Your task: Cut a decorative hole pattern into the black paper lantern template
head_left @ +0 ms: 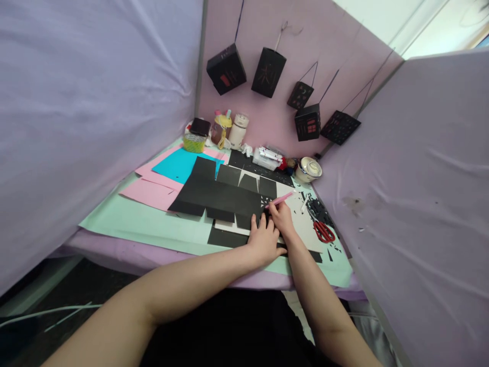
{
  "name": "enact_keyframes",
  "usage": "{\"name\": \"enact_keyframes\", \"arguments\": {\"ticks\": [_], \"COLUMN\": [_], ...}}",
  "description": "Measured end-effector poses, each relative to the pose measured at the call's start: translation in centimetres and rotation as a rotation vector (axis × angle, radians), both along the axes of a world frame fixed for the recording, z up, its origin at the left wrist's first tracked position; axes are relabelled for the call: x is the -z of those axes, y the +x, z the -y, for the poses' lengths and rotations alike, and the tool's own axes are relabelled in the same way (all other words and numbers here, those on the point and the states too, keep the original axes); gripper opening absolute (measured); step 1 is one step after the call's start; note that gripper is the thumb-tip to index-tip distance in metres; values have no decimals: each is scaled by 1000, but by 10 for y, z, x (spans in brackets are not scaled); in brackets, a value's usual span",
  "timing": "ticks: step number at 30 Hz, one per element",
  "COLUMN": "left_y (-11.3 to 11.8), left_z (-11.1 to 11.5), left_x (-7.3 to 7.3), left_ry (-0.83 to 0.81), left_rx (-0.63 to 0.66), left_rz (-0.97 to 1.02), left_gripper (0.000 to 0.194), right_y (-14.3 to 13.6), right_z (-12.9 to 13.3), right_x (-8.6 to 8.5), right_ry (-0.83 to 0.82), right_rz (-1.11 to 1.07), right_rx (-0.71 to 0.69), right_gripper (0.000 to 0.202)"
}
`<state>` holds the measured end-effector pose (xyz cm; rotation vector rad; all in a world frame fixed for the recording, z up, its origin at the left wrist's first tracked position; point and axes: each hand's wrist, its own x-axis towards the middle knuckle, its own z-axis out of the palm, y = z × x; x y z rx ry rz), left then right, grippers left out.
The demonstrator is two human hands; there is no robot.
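A large sheet of black card (225,196) with flaps along its edges lies on the table. My left hand (264,238) rests on its near right part, fingers spread. Just right of it, my right hand (281,218) is closed around a pink pen-like tool (283,198), its tip at the card's right end. Small white cut-out shapes (265,202) show in the card beside the tip. Under the card lies a pale board (305,229), with more black card (227,237) in front.
Red-handled scissors (324,232) and black scraps (318,210) lie on the right. Pink paper (151,193) and blue paper (173,165) are at left. A tape roll (194,143), white bottle (239,131), clear box (266,158) and bowl (308,169) stand behind. Black lanterns (269,72) hang above.
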<state>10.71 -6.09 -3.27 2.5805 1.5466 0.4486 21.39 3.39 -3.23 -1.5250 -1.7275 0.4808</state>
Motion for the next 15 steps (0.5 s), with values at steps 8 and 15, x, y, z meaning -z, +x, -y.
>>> {"name": "enact_keyframes", "arguments": {"ticks": [8, 15], "left_y": [1, 2], "left_z": [-1, -2], "left_x": [3, 4], "left_ry": [8, 0], "left_rx": [-1, 2], "left_rz": [3, -2], "left_gripper": [77, 75], "right_y": [3, 3], "right_z": [-1, -1], "right_x": [2, 4], "right_ry": [8, 12], "right_rz": [-2, -18], "right_rx": [-13, -20], "right_gripper": [28, 28]}}
